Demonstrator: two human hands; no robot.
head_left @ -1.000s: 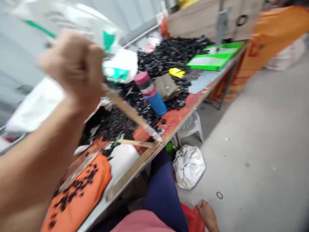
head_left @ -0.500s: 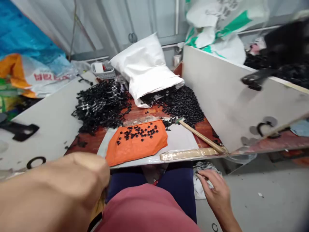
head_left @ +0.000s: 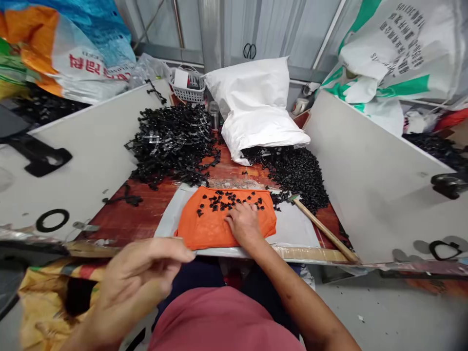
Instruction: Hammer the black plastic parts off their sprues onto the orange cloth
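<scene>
My right hand (head_left: pixel 245 225) rests on an orange cloth (head_left: pixel 204 234), its fingertips among several small black plastic parts (head_left: pixel 219 200) scattered there. Thumb and fingers are apart, and I see nothing held. Over the front edge at the left hovers my left hand (head_left: pixel 146 275), slightly blurred. Its fingers are loosely curled, with a gap between thumb and forefinger and nothing visible in it. Right of the cloth lies a hammer (head_left: pixel 321 226) with a wooden handle. A heap of loose black parts (head_left: pixel 302 175) spreads from the mouth of a white sack (head_left: pixel 263 112).
Tangled black plastic strips (head_left: pixel 171 141) are piled at the back left. Light boards (head_left: pixel 373 180) wall the table's sides. A grey basket (head_left: pixel 188 87) and a clear jar (head_left: pixel 214 116) stand behind. A yellow sack (head_left: pixel 40 302) is below left; scissors (head_left: pixel 249 51) hang on the wall.
My right hand has come up from beside my lap, where it pinched a tiny dark thing, onto the orange cloth. My left hand has turned, its fingers now showing. The view has shifted left.
</scene>
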